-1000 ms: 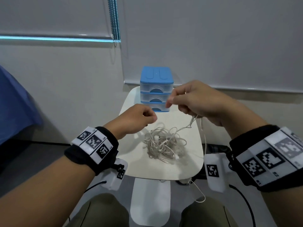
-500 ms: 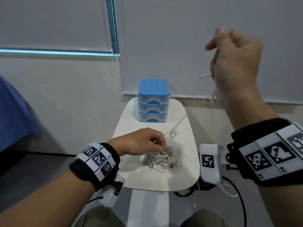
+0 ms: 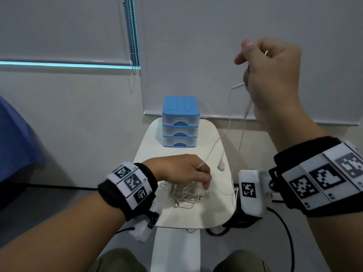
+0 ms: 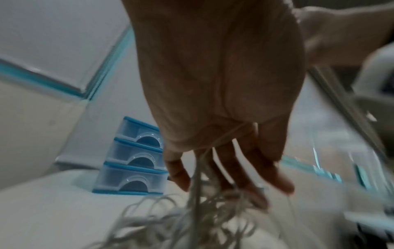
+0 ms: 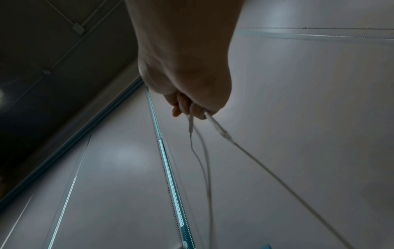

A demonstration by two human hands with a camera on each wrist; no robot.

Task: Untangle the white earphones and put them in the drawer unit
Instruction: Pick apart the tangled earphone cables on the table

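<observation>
White earphones [image 3: 184, 193]: tangle lies on table [image 3: 212, 211] at 6 o'clock of drawer unit [image 3: 180, 124], partly hidden under left hand [image 3: 180, 169], fingers curled on cord. Right hand [image 3: 273, 73], raised at 1 o'clock, is clenched on strands; pinch shown only by wrist cam [image 5: 192, 107].

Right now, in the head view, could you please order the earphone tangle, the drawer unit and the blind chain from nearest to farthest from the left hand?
1. Earphone tangle, directly under the left hand.
2. Drawer unit, behind it on the table.
3. Blind chain, high on the wall.
</observation>
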